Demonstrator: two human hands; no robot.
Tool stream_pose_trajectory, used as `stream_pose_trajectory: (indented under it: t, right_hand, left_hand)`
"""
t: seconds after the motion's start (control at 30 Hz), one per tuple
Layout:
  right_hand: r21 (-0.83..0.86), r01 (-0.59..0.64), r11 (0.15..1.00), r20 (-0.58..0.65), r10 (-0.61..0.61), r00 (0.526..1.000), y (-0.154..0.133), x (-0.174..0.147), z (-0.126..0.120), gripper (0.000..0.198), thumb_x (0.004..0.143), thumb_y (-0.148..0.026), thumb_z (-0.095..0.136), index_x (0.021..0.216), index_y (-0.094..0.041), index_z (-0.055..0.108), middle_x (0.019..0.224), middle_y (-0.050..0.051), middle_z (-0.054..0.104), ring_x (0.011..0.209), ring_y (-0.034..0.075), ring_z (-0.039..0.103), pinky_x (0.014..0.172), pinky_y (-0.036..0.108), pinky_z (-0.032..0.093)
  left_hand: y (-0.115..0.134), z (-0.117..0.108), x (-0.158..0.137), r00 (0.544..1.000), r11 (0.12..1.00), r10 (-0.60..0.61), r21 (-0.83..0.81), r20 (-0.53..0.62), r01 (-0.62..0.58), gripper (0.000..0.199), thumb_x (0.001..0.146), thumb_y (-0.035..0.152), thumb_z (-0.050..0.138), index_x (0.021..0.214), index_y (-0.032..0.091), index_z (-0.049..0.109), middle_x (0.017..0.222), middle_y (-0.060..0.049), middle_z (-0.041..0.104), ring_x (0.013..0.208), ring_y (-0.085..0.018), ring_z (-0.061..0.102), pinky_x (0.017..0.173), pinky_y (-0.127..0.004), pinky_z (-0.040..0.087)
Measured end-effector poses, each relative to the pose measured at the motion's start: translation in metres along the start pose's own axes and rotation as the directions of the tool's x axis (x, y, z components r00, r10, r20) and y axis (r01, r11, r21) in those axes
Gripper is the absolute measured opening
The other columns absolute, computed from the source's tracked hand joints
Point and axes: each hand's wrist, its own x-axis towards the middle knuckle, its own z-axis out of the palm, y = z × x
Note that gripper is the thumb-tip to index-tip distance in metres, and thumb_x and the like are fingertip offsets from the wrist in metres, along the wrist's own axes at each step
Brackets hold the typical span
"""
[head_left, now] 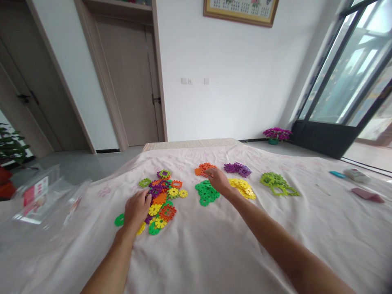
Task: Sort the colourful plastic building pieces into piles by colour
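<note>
A mixed pile of plastic interlocking pieces point(159, 200) in purple, green, yellow and orange lies on the cloth at left of centre. My left hand point(137, 209) rests at this pile's left side, fingers bent in against it; what its fingertips hold is hidden. Over the near right edge of a small orange pile point(202, 168) is my right hand point(218, 179), its fingers curled together, with any piece in them too hidden to name. Sorted by colour around it lie green flower-shaped discs point(206, 193), yellow discs point(244, 188), purple pieces point(237, 168) and light green pieces point(275, 181).
A pale pink cloth point(208, 253) covers the wide surface. Clear plastic packaging point(39, 204) lies at left. A blue item point(337, 174), a whitish packet point(357, 175) and a dull pink item point(367, 194) sit at the far right.
</note>
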Motion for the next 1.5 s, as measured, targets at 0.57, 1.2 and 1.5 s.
stream_pose_trajectory:
  t: [0.57,1.2,1.5]
  right_hand:
    - [-0.201,0.296,0.934,0.141,-0.271,0.952,-0.100,-0.052,0.047,0.022,0.098,-0.024,0.048,0.098,-0.020,0.069,0.097,0.009,0.068,0.098,0.023,0.054,0.084,0.035,0.034]
    - [-0.033,-0.493,0.869,-0.354,0.452,0.819,0.039,-0.056,-0.012,0.033,0.095,-0.027,0.044,0.112,-0.026,0.072,0.113,0.008,0.069,0.108,0.025,0.053,0.089,0.035,0.033]
    - [-0.137,-0.388,0.911,-0.320,0.330,0.888,0.042,-0.058,0.007,0.031,0.090,-0.038,0.055,0.114,-0.027,0.072,0.131,0.008,0.059,0.125,0.030,0.040,0.105,0.043,0.024]
  left_hand:
    - [-0.003,0.001,-0.001,1.000,1.000,0.008,-0.015,0.001,-0.008,0.041,0.096,0.033,0.037,0.123,0.017,0.063,0.126,-0.010,0.068,0.119,-0.021,0.060,0.105,-0.033,0.041]
    - [-0.004,0.002,-0.001,1.000,1.000,0.014,-0.004,-0.013,-0.014,0.043,0.095,0.033,0.036,0.123,0.016,0.064,0.124,-0.011,0.069,0.117,-0.022,0.062,0.102,-0.033,0.044]
    - [-0.004,0.003,-0.001,1.000,1.000,0.007,0.006,0.012,-0.007,0.043,0.096,0.034,0.035,0.123,0.017,0.063,0.126,-0.010,0.068,0.117,-0.021,0.062,0.102,-0.031,0.043]
